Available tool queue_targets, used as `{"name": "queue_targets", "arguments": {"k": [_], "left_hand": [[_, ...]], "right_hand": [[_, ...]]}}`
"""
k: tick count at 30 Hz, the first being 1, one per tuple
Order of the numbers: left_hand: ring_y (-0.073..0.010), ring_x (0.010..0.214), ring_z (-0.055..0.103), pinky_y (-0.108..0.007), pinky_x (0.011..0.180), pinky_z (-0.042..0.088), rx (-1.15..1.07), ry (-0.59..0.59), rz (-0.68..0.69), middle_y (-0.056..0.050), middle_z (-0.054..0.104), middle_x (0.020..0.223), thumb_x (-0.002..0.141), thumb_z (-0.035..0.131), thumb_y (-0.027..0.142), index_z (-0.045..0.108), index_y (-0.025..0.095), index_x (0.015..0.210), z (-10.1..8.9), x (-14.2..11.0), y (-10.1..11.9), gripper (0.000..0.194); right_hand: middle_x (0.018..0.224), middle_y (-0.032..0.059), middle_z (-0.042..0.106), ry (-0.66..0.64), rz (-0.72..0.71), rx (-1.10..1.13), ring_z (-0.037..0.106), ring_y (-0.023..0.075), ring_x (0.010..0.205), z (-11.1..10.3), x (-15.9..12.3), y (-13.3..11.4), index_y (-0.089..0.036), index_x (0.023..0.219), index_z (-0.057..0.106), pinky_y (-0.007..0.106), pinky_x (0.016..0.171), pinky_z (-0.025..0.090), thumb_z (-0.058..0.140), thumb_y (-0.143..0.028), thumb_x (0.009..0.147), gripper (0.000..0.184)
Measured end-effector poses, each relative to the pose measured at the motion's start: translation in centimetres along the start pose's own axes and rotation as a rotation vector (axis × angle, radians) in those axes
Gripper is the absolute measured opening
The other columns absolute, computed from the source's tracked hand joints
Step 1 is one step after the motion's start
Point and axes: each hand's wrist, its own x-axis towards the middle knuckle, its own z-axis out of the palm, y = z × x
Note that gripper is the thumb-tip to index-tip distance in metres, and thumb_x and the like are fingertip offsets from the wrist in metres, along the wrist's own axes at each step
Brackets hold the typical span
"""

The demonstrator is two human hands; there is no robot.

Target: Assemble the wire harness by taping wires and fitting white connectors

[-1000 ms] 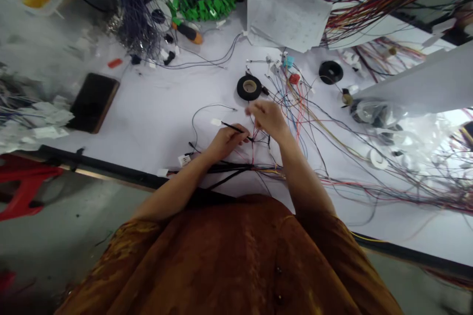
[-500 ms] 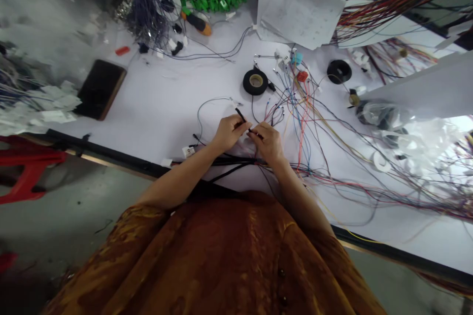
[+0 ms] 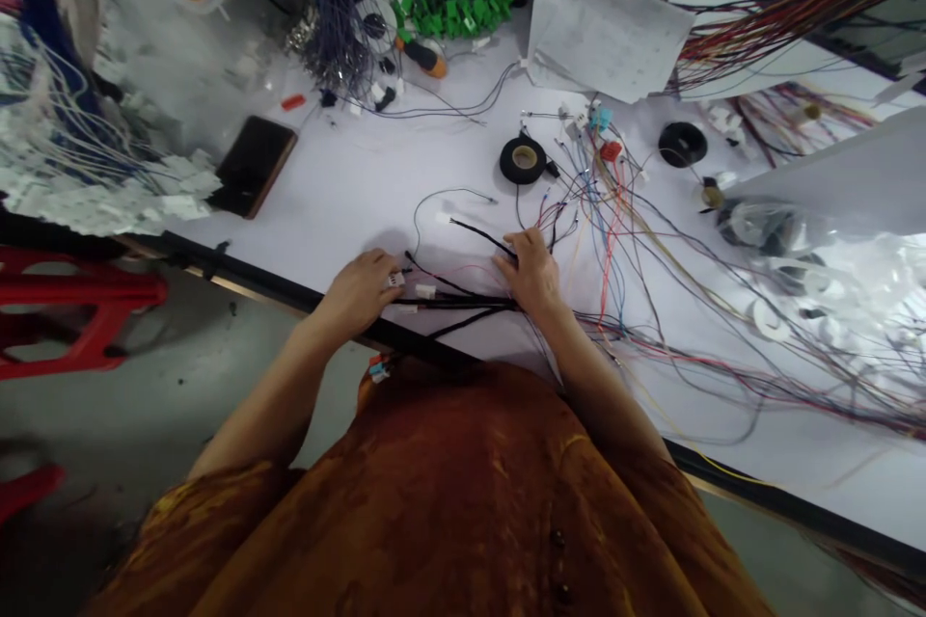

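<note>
My left hand (image 3: 360, 291) is at the table's front edge, its fingers and thumb closed about a white plug connector (image 3: 394, 280). My right hand (image 3: 533, 272) pinches a black taped wire branch (image 3: 481, 233), whose bare-tipped end points up and left. Below the hands, several black-sleeved branches of the wire harness (image 3: 463, 303) run along the edge, and another white connector (image 3: 425, 291) lies beside them. A thin dark wire (image 3: 420, 204) curves over the table above my left hand. Behind my right hand lies a roll of black tape (image 3: 523, 159).
A phone (image 3: 255, 166) and an orange-black screwdriver (image 3: 425, 58) lie left of the paper sheets (image 3: 612, 34). Green connectors (image 3: 463, 10) are heaped at the back. Loose wires (image 3: 614, 212) spread rightward, near a second black roll (image 3: 682, 145). A red stool (image 3: 79, 308) stands at left.
My left hand has let go of the black taped branch and moved left and down to the white connector. My right hand stays on the branch. The view has shifted slightly left.
</note>
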Motion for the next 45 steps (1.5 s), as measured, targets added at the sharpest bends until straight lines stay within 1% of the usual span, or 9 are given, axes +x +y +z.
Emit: {"name": "queue_targets", "arguments": {"k": [4,9,13,19,23,27,35,40,45], "left_hand": [[-0.0287,0.086,0.062,-0.040,0.073,0.048,0.119,0.181,-0.046,-0.011,0.065,0.098,0.091,0.057,0.033,0.061,0.021,0.098,-0.4,-0.2,1.6,0.015],[-0.0239,0.101,0.061,-0.036,0.080,0.050,-0.113,0.366,0.028,-0.010,0.062,0.117,0.093,0.057,0.032,0.060,0.022,0.104,-1.6,-0.9,4.6,0.015],[-0.0205,0.105,0.060,-0.034,0.083,0.053,-0.448,0.472,0.082,-0.008,0.062,0.115,0.093,0.060,0.034,0.059,0.024,0.107,-1.4,-0.4,6.8,0.018],[-0.0227,0.106,0.062,-0.037,0.084,0.055,-0.547,0.346,0.019,-0.013,0.054,0.132,0.088,0.065,0.036,0.034,0.026,0.144,0.8,-1.7,8.0,0.064],[-0.0336,0.121,0.056,-0.050,0.097,0.048,-0.075,-0.105,0.092,-0.017,0.058,0.132,0.086,0.061,0.020,0.048,0.018,0.136,2.0,-4.9,7.2,0.051],[-0.0312,0.115,0.059,-0.046,0.091,0.050,0.104,-0.284,0.207,-0.015,0.065,0.122,0.089,0.042,0.005,0.059,0.018,0.126,1.3,-5.1,5.7,0.043],[-0.0334,0.120,0.056,-0.053,0.100,0.046,0.126,-0.170,0.275,-0.015,0.061,0.128,0.088,0.046,0.010,0.064,0.021,0.124,-0.3,-0.9,3.9,0.042],[-0.0325,0.126,0.052,-0.050,0.105,0.045,-0.207,0.040,0.241,-0.016,0.055,0.136,0.084,0.068,0.046,0.046,0.018,0.139,2.7,-1.3,7.8,0.066],[-0.0240,0.106,0.061,-0.043,0.094,0.051,-0.471,0.320,0.179,-0.010,0.063,0.110,0.093,0.058,0.037,0.061,0.020,0.112,4.0,-0.3,10.8,0.025]], "right_hand": [[0.099,0.0081,0.065,-0.001,-0.026,0.234,0.059,0.0167,0.078,-1.3,0.9,-3.4,-0.018,0.098,0.068,0.030,0.072,0.047,0.052,-0.038,0.095,0.025],[0.086,0.0032,0.069,-0.450,0.061,0.845,0.040,0.0081,0.049,-1.4,5.4,-9.6,-0.018,0.096,0.064,0.024,0.045,0.035,0.044,-0.058,0.097,0.045],[0.078,-0.0015,0.061,-0.263,0.037,1.119,0.035,0.0071,0.047,-4.5,6.5,-12.4,-0.021,0.099,0.059,0.022,0.041,0.031,0.042,-0.060,0.098,0.042],[0.069,-0.0014,0.058,0.092,0.028,1.169,0.055,0.0103,0.056,-10.3,-2.2,-7.2,-0.021,0.082,0.063,0.023,0.049,0.046,0.054,-0.052,0.095,0.035],[0.080,0.0022,0.070,0.120,0.267,1.232,0.069,0.0145,0.075,-9.3,-9.0,-1.9,-0.021,0.091,0.070,0.028,0.070,0.057,0.059,-0.055,0.091,0.035],[0.087,0.0011,0.074,0.129,0.467,1.421,0.072,0.0160,0.084,-6.9,-12.1,0.0,-0.025,0.092,0.072,0.031,0.080,0.059,0.063,-0.054,0.088,0.030],[0.096,-0.0010,0.076,0.173,0.563,1.682,0.071,0.0159,0.097,-5.1,-11.5,-1.1,-0.027,0.095,0.070,0.034,0.093,0.057,0.060,-0.044,0.091,0.020],[0.096,-0.0024,0.075,0.150,0.518,1.769,0.071,0.0153,0.099,-4.9,-9.8,-2.8,-0.028,0.096,0.068,0.035,0.095,0.056,0.059,-0.041,0.092,0.017],[0.103,-0.0024,0.074,0.093,0.436,1.759,0.069,0.0151,0.104,-5.7,-8.5,-3.8,-0.028,0.099,0.067,0.035,0.098,0.055,0.057,-0.042,0.093,0.018]]}}
